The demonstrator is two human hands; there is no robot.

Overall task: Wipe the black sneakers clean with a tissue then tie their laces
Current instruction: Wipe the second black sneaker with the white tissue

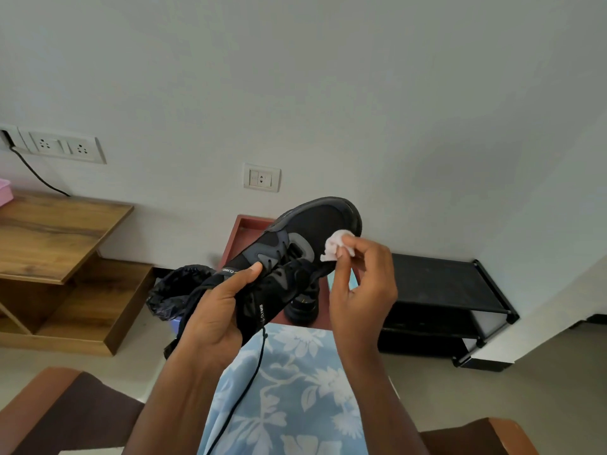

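My left hand (218,310) grips a black sneaker (308,228) around its collar, thumb on the tongue, toe pointing up and away. A loose black lace (249,379) hangs from it over my lap. My right hand (361,277) pinches a crumpled white tissue (335,246) and holds it against the right side of the sneaker near the toe. A second black sneaker (302,308) stands on a small red stool (243,234), mostly hidden behind the held one.
A black plastic bag (174,290) lines a bin left of the stool. A wooden shelf unit (59,244) stands at left, a black shoe rack (440,297) at right against the white wall. Blue floral cloth (295,389) covers my lap.
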